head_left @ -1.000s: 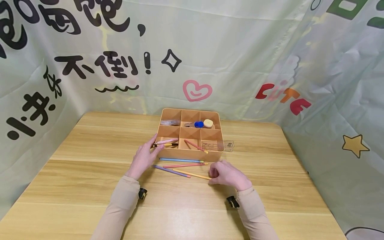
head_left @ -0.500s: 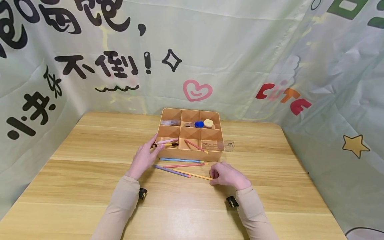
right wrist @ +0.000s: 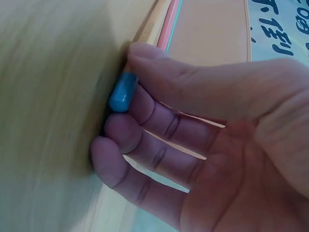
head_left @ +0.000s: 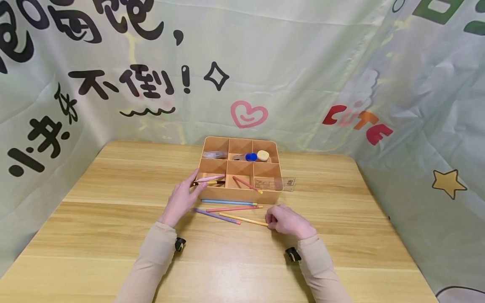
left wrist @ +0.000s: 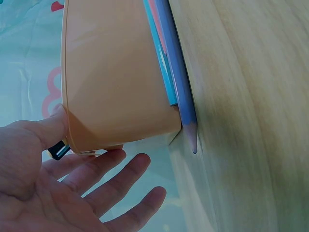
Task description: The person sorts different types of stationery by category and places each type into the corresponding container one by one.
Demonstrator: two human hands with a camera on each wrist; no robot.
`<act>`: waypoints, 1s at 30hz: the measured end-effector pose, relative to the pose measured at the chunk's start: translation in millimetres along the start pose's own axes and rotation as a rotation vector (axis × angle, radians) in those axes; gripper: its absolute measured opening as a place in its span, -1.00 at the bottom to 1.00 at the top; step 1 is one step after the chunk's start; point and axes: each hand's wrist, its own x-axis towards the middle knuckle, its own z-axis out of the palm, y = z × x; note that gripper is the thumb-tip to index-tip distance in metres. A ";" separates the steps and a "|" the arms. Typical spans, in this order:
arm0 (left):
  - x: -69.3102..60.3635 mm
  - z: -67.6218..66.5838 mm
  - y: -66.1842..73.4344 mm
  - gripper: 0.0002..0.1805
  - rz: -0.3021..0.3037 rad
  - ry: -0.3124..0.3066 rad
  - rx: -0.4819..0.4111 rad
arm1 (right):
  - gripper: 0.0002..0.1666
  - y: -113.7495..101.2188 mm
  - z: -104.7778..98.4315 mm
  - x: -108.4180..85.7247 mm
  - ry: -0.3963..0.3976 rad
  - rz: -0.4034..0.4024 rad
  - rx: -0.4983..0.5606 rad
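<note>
In the head view, my left hand [head_left: 181, 201] grips the left front corner of the tan six-compartment box [head_left: 242, 195]. The left wrist view shows the thumb of this hand [left wrist: 91, 179] on the box's rim [left wrist: 116, 72], its other fingers spread beside the side wall. With thumb and index finger, my right hand [right wrist: 193, 125] pinches the yellow pencil [head_left: 244, 220] near its blue end [right wrist: 124, 92], low over the table. In front of the box lie a blue pencil [head_left: 227, 202], a red pencil [head_left: 231, 208] and a purple pencil [head_left: 216, 216].
Inside the box are a pink pen [head_left: 211, 178], a yellow-and-black pen or brush [head_left: 216, 183], a blue-capped item [head_left: 251, 157], a cream round piece [head_left: 263, 155] and a slanting red pencil [head_left: 246, 183]. A clear ruler [head_left: 289, 184] sticks out at the right. Printed cloth [head_left: 295, 63] hangs behind.
My right hand has shifted slightly right, and the yellow pencil has moved a little with it. My left hand and the box have stayed in place.
</note>
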 end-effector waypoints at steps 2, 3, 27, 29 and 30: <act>0.0 0.1 0.1 -0.23 0.002 0.000 0.001 | -0.79 0.6 -0.1 0.0 0.005 -0.013 -0.012; 0.0 0.1 0.1 -0.23 0.003 0.001 0.000 | -0.79 0.7 -0.1 0.1 0.006 -0.013 -0.016; -0.3 0.0 -0.1 -0.23 0.019 0.017 -0.016 | -0.86 6.8 -0.8 2.3 0.007 -0.052 0.008; -0.3 0.0 0.0 -0.23 0.018 0.017 -0.016 | -0.87 6.7 -1.0 2.5 0.010 -0.070 0.014; -0.3 0.0 -0.1 -0.23 0.018 0.017 -0.016 | -0.87 6.4 -1.1 2.5 0.012 -0.072 0.022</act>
